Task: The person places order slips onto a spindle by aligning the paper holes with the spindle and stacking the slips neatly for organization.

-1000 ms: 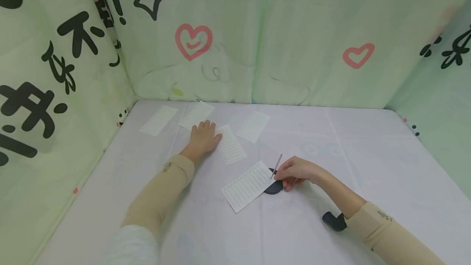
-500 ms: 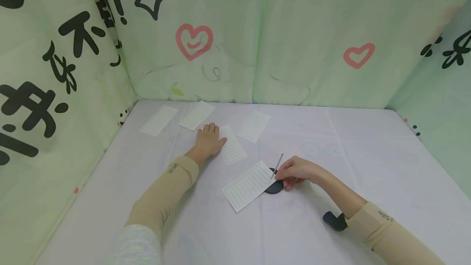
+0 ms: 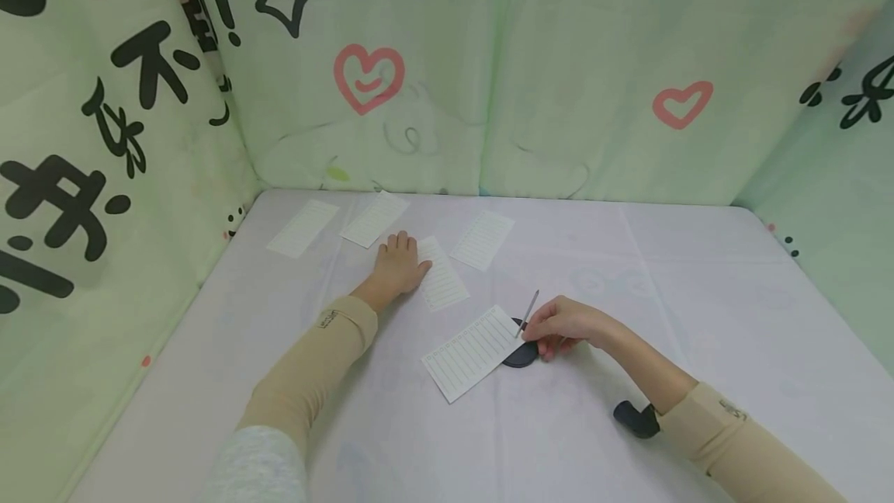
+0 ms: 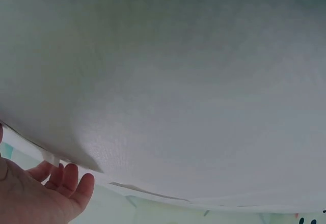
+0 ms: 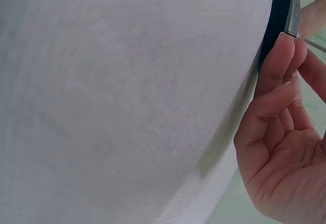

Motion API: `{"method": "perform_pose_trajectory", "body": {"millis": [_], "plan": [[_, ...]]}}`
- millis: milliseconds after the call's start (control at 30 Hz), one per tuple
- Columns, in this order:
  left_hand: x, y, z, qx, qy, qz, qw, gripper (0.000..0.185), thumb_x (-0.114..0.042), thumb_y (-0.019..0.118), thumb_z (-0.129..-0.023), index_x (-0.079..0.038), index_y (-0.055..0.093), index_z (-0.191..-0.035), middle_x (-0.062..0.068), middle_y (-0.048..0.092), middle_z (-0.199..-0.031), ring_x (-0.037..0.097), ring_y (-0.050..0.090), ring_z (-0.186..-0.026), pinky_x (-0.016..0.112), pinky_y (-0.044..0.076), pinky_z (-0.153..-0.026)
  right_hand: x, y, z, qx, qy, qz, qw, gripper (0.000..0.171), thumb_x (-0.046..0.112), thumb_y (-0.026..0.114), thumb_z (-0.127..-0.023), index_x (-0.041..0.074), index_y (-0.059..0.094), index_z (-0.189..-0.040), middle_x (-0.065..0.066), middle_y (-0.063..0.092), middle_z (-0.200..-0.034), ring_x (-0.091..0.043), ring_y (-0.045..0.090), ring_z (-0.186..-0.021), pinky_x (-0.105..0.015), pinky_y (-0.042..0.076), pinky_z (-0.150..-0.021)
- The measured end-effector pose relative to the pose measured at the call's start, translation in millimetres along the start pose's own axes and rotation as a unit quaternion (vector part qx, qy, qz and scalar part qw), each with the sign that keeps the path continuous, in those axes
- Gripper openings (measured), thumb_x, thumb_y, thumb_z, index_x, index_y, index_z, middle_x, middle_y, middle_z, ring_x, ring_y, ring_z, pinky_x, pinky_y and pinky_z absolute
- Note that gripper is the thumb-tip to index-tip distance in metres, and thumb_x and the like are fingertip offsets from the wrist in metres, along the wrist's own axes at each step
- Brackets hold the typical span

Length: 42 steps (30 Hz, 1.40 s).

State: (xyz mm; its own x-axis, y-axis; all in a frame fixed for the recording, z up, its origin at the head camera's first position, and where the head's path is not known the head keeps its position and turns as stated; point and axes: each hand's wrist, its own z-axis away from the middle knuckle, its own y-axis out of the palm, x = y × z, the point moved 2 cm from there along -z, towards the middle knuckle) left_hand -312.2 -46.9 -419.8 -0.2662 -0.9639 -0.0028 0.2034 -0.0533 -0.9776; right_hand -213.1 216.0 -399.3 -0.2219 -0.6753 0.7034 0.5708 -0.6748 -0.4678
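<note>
In the head view my left hand (image 3: 398,266) rests flat on the white tabletop, fingers extended. Its thumb touches the left edge of a lined paper card (image 3: 443,275). My right hand (image 3: 564,325) pinches the right corner of a nearer lined card (image 3: 471,354). A thin metal spike (image 3: 527,313) rises at that corner, above a round black base (image 3: 520,355) partly hidden under the card. In the right wrist view, fingertips (image 5: 285,51) meet at the edge of the dark base (image 5: 277,18). The left wrist view shows the left hand (image 4: 46,196) at the table surface.
Three more lined cards lie at the back: one far left (image 3: 303,229), one beside it (image 3: 374,219), one to the right (image 3: 482,241). A black curved piece (image 3: 636,419) sits by the right sleeve. Printed pale green curtains (image 3: 573,60) enclose the table (image 3: 698,293).
My left hand has shifted slightly right and toward me, uncovering the lower part of the card behind it. The right hand, the nearer card and the spike have stayed in place.
</note>
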Motion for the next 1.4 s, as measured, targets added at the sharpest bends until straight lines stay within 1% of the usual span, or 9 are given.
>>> {"method": "perform_pose_trajectory", "body": {"millis": [367, 567, 800, 900, 1000, 1033, 1100, 1233, 1400], "plan": [[-2.6, -2.0, 0.8, -0.042, -0.002, 0.007, 0.9991, 0.059, -0.04, 0.038, -0.096, 0.0, 0.024, -0.138, 0.018, 0.03, -0.134, 0.031, 0.03, -0.123, 0.044, 0.027, -0.102, 0.6, -0.5, 0.1, 0.002, 0.003, 0.0, 1.0, 0.014, 0.019, 0.065, -0.081, 0.006, 0.068, -0.081, 0.001, 0.058, -0.055, -0.011, 0.057, -0.052, -0.021, 0.036, -0.049], [-4.7, -4.8, 4.8, -0.073, 0.01, -0.007, 0.9972, 0.046, -0.022, 0.044, -0.095, -0.002, 0.028, -0.133, 0.016, 0.042, -0.122, 0.03, 0.04, -0.113, 0.043, 0.031, -0.096, 1.4, -0.1, 1.0, 0.013, -0.004, -0.008, 1.0, 0.014, 0.019, 0.065, -0.081, 0.006, 0.067, -0.081, 0.002, 0.058, -0.055, -0.01, 0.057, -0.052, -0.02, 0.036, -0.049], [-3.4, -7.5, 4.2, -0.079, 0.024, -0.006, 0.9966, 0.049, -0.013, 0.05, -0.092, -0.004, 0.027, -0.135, 0.016, 0.049, -0.123, 0.032, 0.047, -0.112, 0.045, 0.032, -0.097, 1.4, -0.1, 1.3, 0.016, -0.003, -0.009, 1.0, 0.013, 0.019, 0.065, -0.081, 0.006, 0.068, -0.081, 0.002, 0.058, -0.055, -0.01, 0.057, -0.052, -0.02, 0.035, -0.049], [1.0, -10.7, 1.1, -0.086, 0.023, 0.022, 0.9958, 0.045, -0.011, 0.05, -0.092, -0.005, 0.031, -0.133, 0.014, 0.052, -0.122, 0.031, 0.051, -0.109, 0.046, 0.035, -0.096, 1.2, -0.2, 1.2, 0.014, -0.004, -0.007, 1.0, 0.013, 0.019, 0.065, -0.081, 0.006, 0.067, -0.08, 0.002, 0.058, -0.055, -0.01, 0.057, -0.052, -0.02, 0.035, -0.049], [9.3, -14.9, -0.4, -0.105, 0.014, 0.111, 0.9882, 0.031, -0.01, 0.046, -0.094, -0.005, 0.042, -0.124, 0.012, 0.059, -0.112, 0.027, 0.058, -0.095, 0.041, 0.044, -0.085, 1.4, -0.5, 1.1, 0.014, -0.006, -0.006, 1.0, 0.013, 0.019, 0.065, -0.081, 0.006, 0.067, -0.08, 0.002, 0.057, -0.055, -0.01, 0.056, -0.052, -0.02, 0.035, -0.049], [12.7, -16.3, -0.7, -0.109, 0.011, 0.156, 0.9817, 0.027, -0.009, 0.045, -0.095, -0.004, 0.045, -0.122, 0.012, 0.059, -0.111, 0.026, 0.058, -0.092, 0.041, 0.045, -0.083, 1.4, -0.5, 0.9, 0.015, -0.008, -0.006, 1.0, 0.014, 0.019, 0.065, -0.081, 0.006, 0.067, -0.08, 0.002, 0.057, -0.055, -0.01, 0.056, -0.052, -0.02, 0.035, -0.049], [19.5, -19.2, 0.1, -0.11, 0.008, 0.255, 0.9607, 0.023, -0.01, 0.041, -0.096, -0.002, 0.048, -0.116, 0.014, 0.059, -0.107, 0.026, 0.057, -0.088, 0.038, 0.046, -0.078, 1.5, -0.4, 0.9, 0.016, -0.008, -0.006, 1.0, 0.014, 0.019, 0.065, -0.081, 0.006, 0.067, -0.08, 0.002, 0.057, -0.055, -0.01, 0.056, -0.051, -0.02, 0.035, -0.048], [31.9, -24.2, 1.4, -0.085, 0.004, 0.432, 0.898, 0.025, -0.011, 0.041, -0.096, 0.001, 0.047, -0.117, 0.016, 0.056, -0.104, 0.024, 0.058, -0.087, 0.032, 0.047, -0.074, 1.3, -0.6, 0.5, 0.014, -0.007, -0.008, 1.0, 0.014, 0.019, 0.065, -0.081, 0.006, 0.067, -0.08, 0.002, 0.057, -0.054, -0.01, 0.057, -0.051, -0.02, 0.035, -0.048], [40.9, -30.6, 5.8, -0.035, -0.012, 0.581, 0.8134, 0.027, -0.009, 0.045, -0.095, 0.003, 0.044, -0.119, 0.011, 0.055, -0.092, 0.015, 0.06, -0.069, 0.027, 0.052, -0.064, 1.1, -1.0, 0.4, 0.018, -0.012, -0.007, 1.0, 0.015, 0.02, 0.065, -0.081, 0.005, 0.067, -0.081, 0.003, 0.057, -0.055, -0.009, 0.057, -0.052, -0.02, 0.034, -0.048]]}}
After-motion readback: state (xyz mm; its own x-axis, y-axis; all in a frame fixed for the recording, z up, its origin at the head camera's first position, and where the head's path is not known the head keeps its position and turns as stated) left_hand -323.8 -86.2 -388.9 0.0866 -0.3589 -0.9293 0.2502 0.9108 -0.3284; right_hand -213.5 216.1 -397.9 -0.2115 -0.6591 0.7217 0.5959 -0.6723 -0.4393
